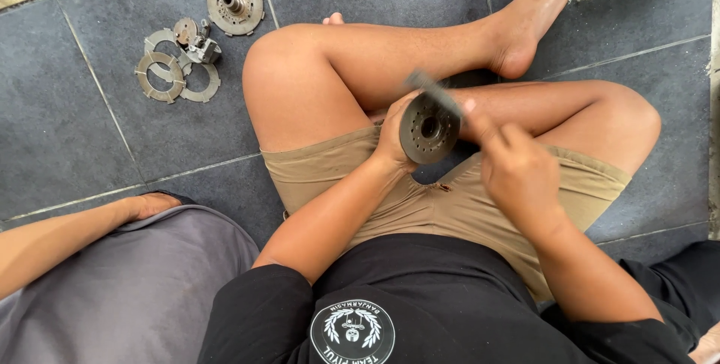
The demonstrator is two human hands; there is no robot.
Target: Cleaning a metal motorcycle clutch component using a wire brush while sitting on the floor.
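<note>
Left hand [391,133] gripped round a round metal clutch plate [428,129] held over the lap; right hand [517,172] closed on a blurred dark tool [435,94] touching the plate's rim at 12 o'clock; loose rings [174,75] and a hub disc [235,3] on the tiled floor [90,131] at 10 o'clock

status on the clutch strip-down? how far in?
Looks done: several parts are off and laid on the tile floor: ring plates, a small metal piece and a round hub. In hand: left hand holds a dark round disc over the lap; right hand works a blurred tool against it. What remains can't be judged from this view.
</note>
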